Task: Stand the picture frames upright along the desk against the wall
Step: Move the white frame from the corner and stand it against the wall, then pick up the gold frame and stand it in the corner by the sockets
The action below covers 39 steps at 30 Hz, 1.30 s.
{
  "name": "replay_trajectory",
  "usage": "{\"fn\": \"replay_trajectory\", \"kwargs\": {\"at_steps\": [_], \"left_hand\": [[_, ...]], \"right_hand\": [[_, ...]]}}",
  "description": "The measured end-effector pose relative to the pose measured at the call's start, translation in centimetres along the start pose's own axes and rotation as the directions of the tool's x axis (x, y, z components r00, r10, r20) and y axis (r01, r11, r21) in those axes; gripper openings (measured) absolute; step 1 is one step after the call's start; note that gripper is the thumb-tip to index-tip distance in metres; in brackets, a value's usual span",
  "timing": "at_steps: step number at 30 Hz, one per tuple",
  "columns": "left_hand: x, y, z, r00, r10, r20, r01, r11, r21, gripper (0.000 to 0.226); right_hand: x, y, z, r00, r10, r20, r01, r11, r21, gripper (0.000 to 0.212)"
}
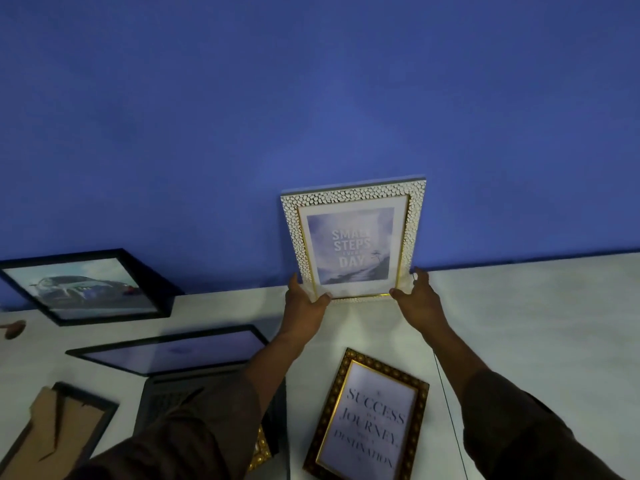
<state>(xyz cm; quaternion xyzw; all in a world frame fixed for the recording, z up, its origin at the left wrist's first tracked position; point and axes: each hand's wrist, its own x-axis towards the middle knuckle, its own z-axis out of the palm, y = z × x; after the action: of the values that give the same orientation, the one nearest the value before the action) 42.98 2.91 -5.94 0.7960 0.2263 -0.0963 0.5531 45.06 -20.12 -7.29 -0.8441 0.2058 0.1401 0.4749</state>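
White pebbled frame (pixel 353 202) | gold inner trim | upright against blue wall (pixel 311 98)

Left hand (pixel 304 303) and right hand (pixel 415 296) cover lower corners of white frame (pixel 353 199); its mid text line too small to read. Left sleeve (pixel 194 427) hides part of laptop (pixel 162 393). Gold frame (pixel 367 420) and cardboard-backed frame (pixel 59 427) cut by bottom edge.

plain blue wall (pixel 311 98) above, evenly painted, dimly lit; pale white desk (pixel 536 306) butting against it, faintly glossy, with soft shadows along the join.
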Motion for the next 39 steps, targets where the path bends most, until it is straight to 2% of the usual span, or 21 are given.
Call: {"fn": "replay_trajectory", "kwargs": {"at_steps": [6,11,17,20,22,24,26,28,31,32,34,35,39], "left_hand": [[-4.7,-6.0,-0.4,0.972,-0.215,0.093,0.198,0.966,0.166,0.083],[-8.8,-10.8,0.1,0.913,-0.371,0.170,0.323,0.912,0.253,0.078],[-12.2,-13.4,1.2,0.878,-0.437,0.195,0.361,0.872,0.330,0.079],[-12.8,-13.2,1.5,0.875,-0.432,0.218,0.350,0.876,0.330,0.093],[-12.3,-13.7,1.7,0.870,-0.447,0.210,0.370,0.872,0.321,0.106],[-11.6,-17.7,2.6,0.848,-0.486,0.211,0.410,0.854,0.320,0.108],[-10.7,-20.4,3.6,0.826,-0.523,0.211,0.459,0.840,0.288,0.102],[-11.9,-20.0,3.4,0.820,-0.514,0.251,0.470,0.855,0.218,0.083],[-16.7,-13.6,1.3,0.837,-0.444,0.320,0.403,0.896,0.187,0.018],[-17.4,-13.0,0.7,0.841,-0.431,0.327,0.393,0.902,0.178,0.009],[-18.2,-12.9,-0.6,0.853,-0.419,0.310,0.385,0.907,0.167,0.023],[-18.4,-13.0,-1.2,0.859,-0.412,0.304,0.381,0.911,0.160,0.022],[-19.4,-14.4,-4.8,0.899,-0.332,0.284,0.309,0.943,0.124,0.005]], "right_hand": [[-6.6,6.1,0.9,0.986,0.163,0.025,-0.162,0.986,-0.031,0.076],[-12.2,11.1,1.6,0.967,0.256,-0.019,-0.256,0.960,-0.113,0.072],[-17.7,14.6,3.6,0.933,0.361,0.002,-0.359,0.928,-0.099,0.069],[-18.9,14.3,4.9,0.924,0.383,0.018,-0.382,0.923,-0.037,0.067],[-18.8,13.7,5.5,0.915,0.400,0.048,-0.401,0.916,0.017,0.072],[-19.7,14.5,6.0,0.907,0.417,0.060,-0.421,0.904,0.078,0.083],[-19.0,16.0,5.8,0.895,0.443,0.051,-0.446,0.894,0.053,0.092],[-17.7,18.2,5.5,0.893,0.446,0.056,-0.448,0.893,0.042,0.088],[-18.4,16.1,4.0,0.903,0.428,0.024,-0.429,0.903,0.038,0.069],[-18.5,15.4,3.9,0.908,0.419,0.016,-0.419,0.908,0.016,0.062],[-19.0,14.4,4.0,0.917,0.398,0.026,-0.397,0.917,-0.038,0.053],[-19.2,14.0,3.9,0.919,0.392,0.029,-0.390,0.919,-0.061,0.051],[-20.2,12.1,5.6,0.942,0.333,0.045,-0.324,0.936,-0.139,0.047]]}}
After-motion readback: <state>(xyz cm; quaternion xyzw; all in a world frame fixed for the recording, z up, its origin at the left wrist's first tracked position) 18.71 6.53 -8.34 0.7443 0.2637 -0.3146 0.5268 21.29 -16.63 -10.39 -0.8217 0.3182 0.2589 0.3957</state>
